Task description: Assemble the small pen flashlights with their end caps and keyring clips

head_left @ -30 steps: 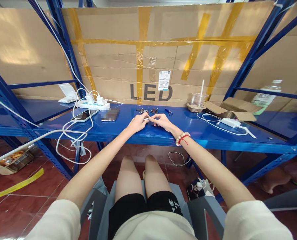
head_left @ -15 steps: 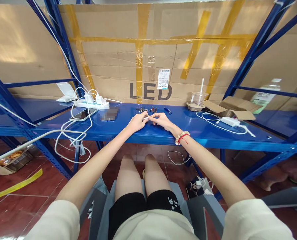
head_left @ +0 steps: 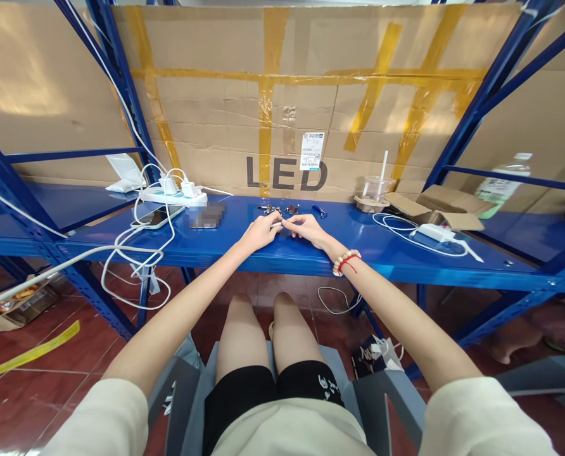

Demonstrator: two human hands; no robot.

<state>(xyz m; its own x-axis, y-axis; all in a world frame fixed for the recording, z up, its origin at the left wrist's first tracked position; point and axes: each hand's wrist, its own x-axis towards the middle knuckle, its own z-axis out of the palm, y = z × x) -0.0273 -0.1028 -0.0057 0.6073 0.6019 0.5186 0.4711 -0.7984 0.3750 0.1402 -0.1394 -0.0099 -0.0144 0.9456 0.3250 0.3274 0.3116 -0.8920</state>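
Observation:
Above the front part of the blue shelf (head_left: 244,258), my two hands meet at their fingertips. My left hand (head_left: 260,233) is closed, with a small white stick-like piece (head_left: 276,224) showing between its fingers. Thumb and forefinger of my right hand (head_left: 308,228) are pinched together against the tip of that piece; what they hold is too small to make out. Just beyond the fingers lie small metal pieces (head_left: 268,208) and small reddish-brown pieces (head_left: 291,209). A small dark-blue object (head_left: 319,211) rests behind my right hand.
On the left are a power strip (head_left: 175,197), a phone (head_left: 159,217), tangled white cables (head_left: 121,248) and a blurred-out item (head_left: 207,216). A plastic cup with a straw (head_left: 376,190), an opened carton (head_left: 437,204), a white adapter (head_left: 436,233) and a bottle (head_left: 503,183) stand right. Cardboard (head_left: 206,126) walls the back.
The camera view has shifted very slightly. Both hands stay together in the same place, with no clear change in their grip.

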